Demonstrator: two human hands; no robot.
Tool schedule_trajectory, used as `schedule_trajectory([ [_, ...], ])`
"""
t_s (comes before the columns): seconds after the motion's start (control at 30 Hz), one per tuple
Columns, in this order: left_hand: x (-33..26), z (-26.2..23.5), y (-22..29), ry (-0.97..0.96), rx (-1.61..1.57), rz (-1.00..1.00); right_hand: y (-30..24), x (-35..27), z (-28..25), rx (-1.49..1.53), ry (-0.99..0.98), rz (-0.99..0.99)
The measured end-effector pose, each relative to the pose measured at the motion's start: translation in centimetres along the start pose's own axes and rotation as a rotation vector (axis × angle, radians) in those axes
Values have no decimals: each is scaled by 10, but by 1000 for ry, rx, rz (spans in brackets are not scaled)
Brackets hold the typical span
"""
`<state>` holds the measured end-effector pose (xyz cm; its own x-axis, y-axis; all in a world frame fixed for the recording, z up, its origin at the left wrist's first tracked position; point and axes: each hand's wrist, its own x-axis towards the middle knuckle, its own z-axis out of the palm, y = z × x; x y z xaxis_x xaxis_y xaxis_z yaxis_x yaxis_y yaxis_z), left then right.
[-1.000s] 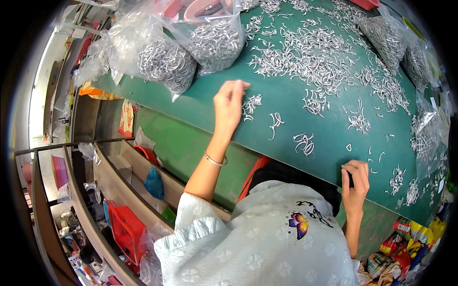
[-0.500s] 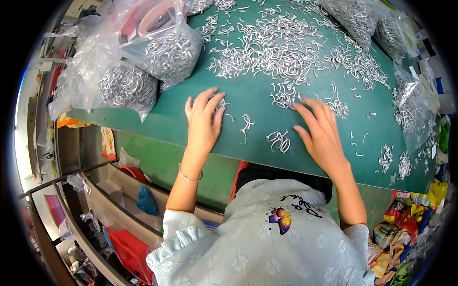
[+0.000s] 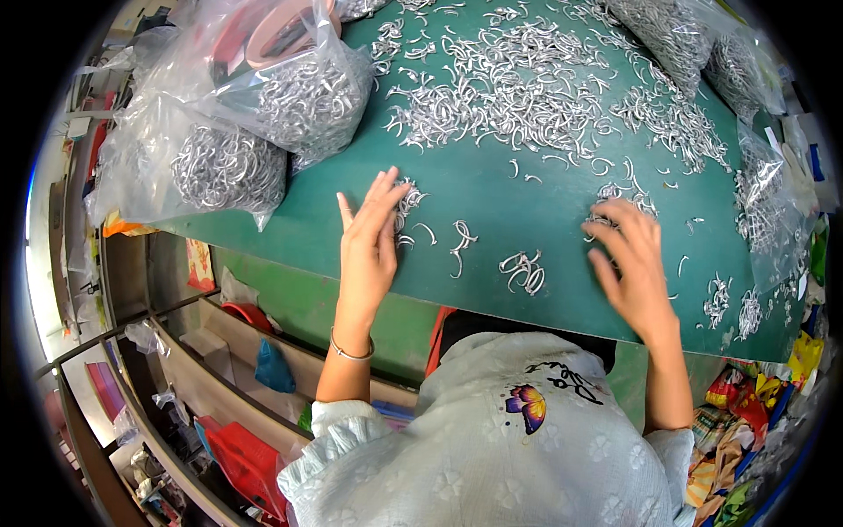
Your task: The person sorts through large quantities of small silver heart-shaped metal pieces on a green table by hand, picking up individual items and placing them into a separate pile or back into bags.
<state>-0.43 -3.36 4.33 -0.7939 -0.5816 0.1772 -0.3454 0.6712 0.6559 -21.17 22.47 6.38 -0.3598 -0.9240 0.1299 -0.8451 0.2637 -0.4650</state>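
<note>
My left hand (image 3: pixel 369 246) lies flat on the green table top (image 3: pixel 492 202), fingers spread, its fingertips touching a small cluster of silver metal hooks (image 3: pixel 406 204). My right hand (image 3: pixel 632 263) rests open further right, its fingers on another small bunch of hooks (image 3: pixel 615 198). Between the hands lie a few loose hooks (image 3: pixel 525 270). A big heap of the same silver hooks (image 3: pixel 518 88) covers the far part of the table. A thin bracelet sits on my left wrist.
Clear plastic bags full of hooks (image 3: pixel 255 123) stand at the left of the table, and more bags (image 3: pixel 702 44) at the far right. Small hook piles (image 3: pixel 729 303) lie near the right edge. Below the table are shelves with a red bin (image 3: pixel 246 461) and coloured packets (image 3: pixel 746 413).
My right hand came up from the table's near edge onto the top and shifted right to a hook bunch. My left hand slid back toward the near edge.
</note>
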Motion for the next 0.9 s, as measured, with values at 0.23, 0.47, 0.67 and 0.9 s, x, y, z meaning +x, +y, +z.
schedule_trajectory([
  [0.23, 9, -6, -9, 198, -70, 10, -45, 4, 23, 152, -203, -41],
  [0.47, -33, 12, 41, 118, -156, 11, -53, 0, 46, -37, -250, 20],
  [0.67, -54, 30, 44, 2, 45, -16, -59, 33, 63, -57, -195, -113],
  [0.9, -57, 29, 43, 80, -154, -77, -58, 60, 59, 51, -181, -213],
])
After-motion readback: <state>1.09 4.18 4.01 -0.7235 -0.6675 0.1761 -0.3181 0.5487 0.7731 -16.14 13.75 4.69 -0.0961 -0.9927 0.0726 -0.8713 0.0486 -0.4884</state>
